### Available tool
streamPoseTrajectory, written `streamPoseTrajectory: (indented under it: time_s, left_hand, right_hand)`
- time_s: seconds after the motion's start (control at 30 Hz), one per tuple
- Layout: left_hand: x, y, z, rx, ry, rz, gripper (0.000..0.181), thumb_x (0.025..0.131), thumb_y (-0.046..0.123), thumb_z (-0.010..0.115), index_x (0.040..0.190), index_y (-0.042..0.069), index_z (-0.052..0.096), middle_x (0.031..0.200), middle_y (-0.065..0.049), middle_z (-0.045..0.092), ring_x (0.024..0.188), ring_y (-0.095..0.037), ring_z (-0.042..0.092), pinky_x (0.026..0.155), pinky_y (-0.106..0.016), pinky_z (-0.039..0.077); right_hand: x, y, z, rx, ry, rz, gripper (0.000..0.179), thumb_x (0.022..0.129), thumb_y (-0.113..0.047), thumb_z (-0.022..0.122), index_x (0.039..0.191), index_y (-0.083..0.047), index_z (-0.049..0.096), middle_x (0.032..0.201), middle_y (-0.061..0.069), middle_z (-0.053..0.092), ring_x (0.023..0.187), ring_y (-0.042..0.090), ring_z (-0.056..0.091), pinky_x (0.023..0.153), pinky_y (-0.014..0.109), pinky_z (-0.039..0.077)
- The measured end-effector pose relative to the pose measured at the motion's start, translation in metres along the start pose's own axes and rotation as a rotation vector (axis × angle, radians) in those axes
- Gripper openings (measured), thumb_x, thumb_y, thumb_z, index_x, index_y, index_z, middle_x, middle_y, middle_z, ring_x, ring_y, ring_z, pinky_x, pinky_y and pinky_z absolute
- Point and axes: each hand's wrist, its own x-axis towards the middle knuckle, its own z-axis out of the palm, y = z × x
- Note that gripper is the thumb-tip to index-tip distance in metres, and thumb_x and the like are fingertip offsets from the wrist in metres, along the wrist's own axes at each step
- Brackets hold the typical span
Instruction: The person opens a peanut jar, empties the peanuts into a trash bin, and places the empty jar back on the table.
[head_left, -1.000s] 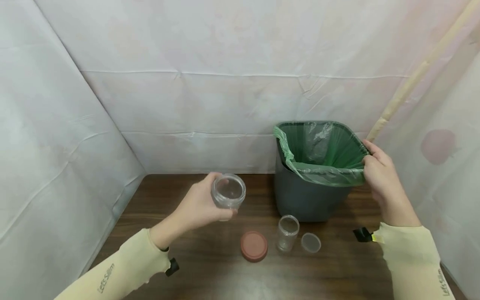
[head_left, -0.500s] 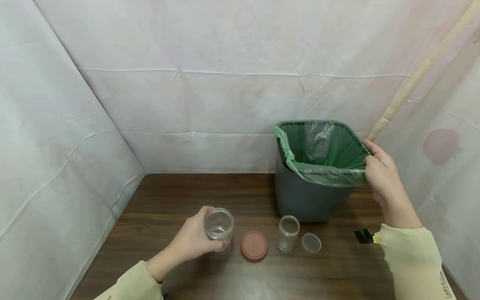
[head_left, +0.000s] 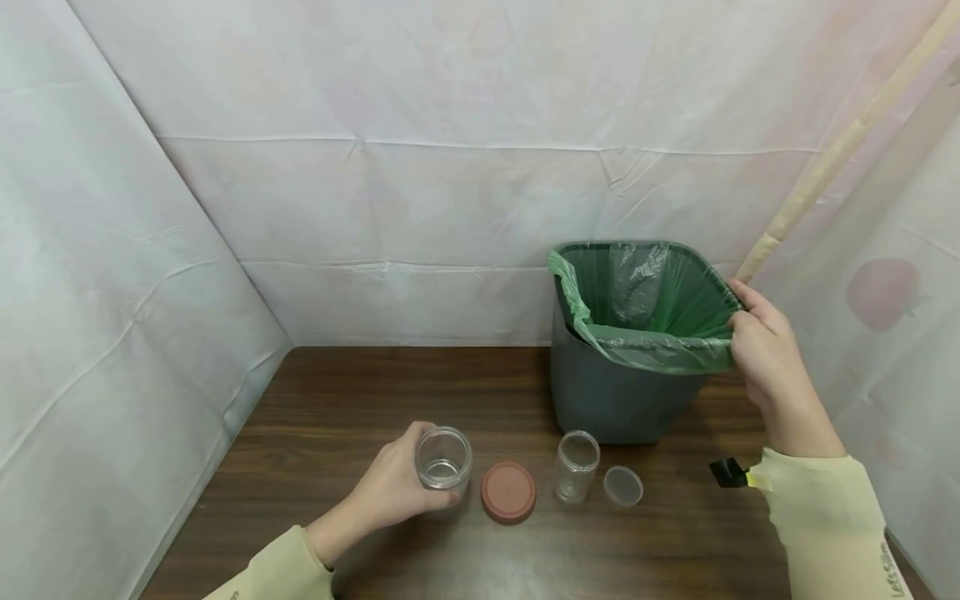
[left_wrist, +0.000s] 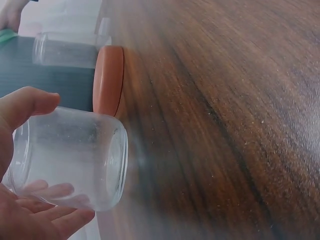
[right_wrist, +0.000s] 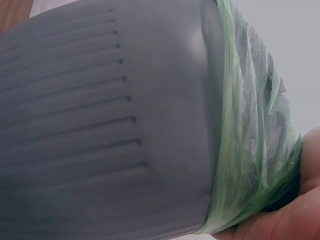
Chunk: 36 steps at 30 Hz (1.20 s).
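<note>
My left hand (head_left: 401,479) grips a clear, wide jar (head_left: 444,460) from its left side, thumb in front and fingers behind. The jar stands upright low at the table, its mouth uncovered; the left wrist view shows its base (left_wrist: 118,162) close to the wood. Just right of it lies a reddish-brown round lid (head_left: 508,492). My right hand (head_left: 768,358) grips the right rim of a dark grey bin (head_left: 622,400), pinching the green plastic liner (head_left: 675,354) folded over that rim. In the right wrist view the liner (right_wrist: 245,135) bunches beside my thumb.
A narrower clear jar (head_left: 576,467) stands uncovered in front of the bin, with a translucent round lid (head_left: 622,486) flat beside it. White cloth (head_left: 420,208) hangs behind the dark wooden table (head_left: 337,392), and a pale pole (head_left: 810,179) leans at the right.
My left hand has lowered the wide jar from beside the bin toward the table, left of the reddish-brown lid, and set it more upright. My right hand keeps its hold on the bin rim.
</note>
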Motion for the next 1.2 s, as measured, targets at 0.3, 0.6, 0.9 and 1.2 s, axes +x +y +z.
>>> streamPoseTrajectory:
  time_s: [0.3, 0.6, 0.9, 1.2]
  left_hand:
    - [-0.003, -0.010, 0.003, -0.040, -0.013, -0.005, 0.088, 0.067, 0.032, 0.103, 0.138, 0.009, 0.057, 0.124, -0.009, 0.075, 0.109, -0.027, 0.074, 0.091, -0.044, 0.059]
    - [-0.003, -0.016, 0.001, -0.075, -0.014, -0.028, 0.085, 0.070, 0.028, 0.101, 0.139, 0.010, 0.056, 0.123, -0.008, 0.075, 0.109, -0.026, 0.074, 0.092, -0.043, 0.058]
    - [-0.003, -0.019, -0.001, -0.047, -0.025, -0.033, 0.092, 0.070, 0.037, 0.103, 0.142, 0.010, 0.053, 0.125, -0.010, 0.074, 0.111, -0.028, 0.073, 0.093, -0.048, 0.058]
    - [0.001, -0.019, -0.012, 0.025, -0.045, 0.045, 0.107, 0.066, 0.053, 0.104, 0.147, 0.012, 0.048, 0.132, -0.008, 0.071, 0.118, -0.028, 0.071, 0.098, -0.052, 0.058]
  right_hand:
    - [0.000, 0.001, 0.001, -0.014, 0.007, -0.008, 0.068, 0.109, -0.013, 0.021, 0.176, -0.011, 0.008, 0.181, 0.016, 0.011, 0.163, 0.019, 0.015, 0.128, 0.025, 0.021]
    - [0.001, 0.001, 0.000, -0.032, 0.006, -0.006, 0.068, 0.109, -0.015, 0.021, 0.176, -0.011, 0.008, 0.181, 0.015, 0.010, 0.164, 0.021, 0.013, 0.129, 0.027, 0.020]
    - [0.005, 0.001, 0.001, -0.036, -0.010, -0.008, 0.068, 0.109, -0.015, 0.021, 0.176, -0.010, 0.007, 0.181, 0.016, 0.007, 0.164, 0.022, 0.009, 0.132, 0.033, 0.015]
    - [0.010, -0.003, -0.006, -0.139, -0.040, 0.011, 0.069, 0.111, -0.020, 0.025, 0.176, -0.014, 0.003, 0.181, 0.016, -0.001, 0.165, 0.034, -0.003, 0.133, 0.058, 0.007]
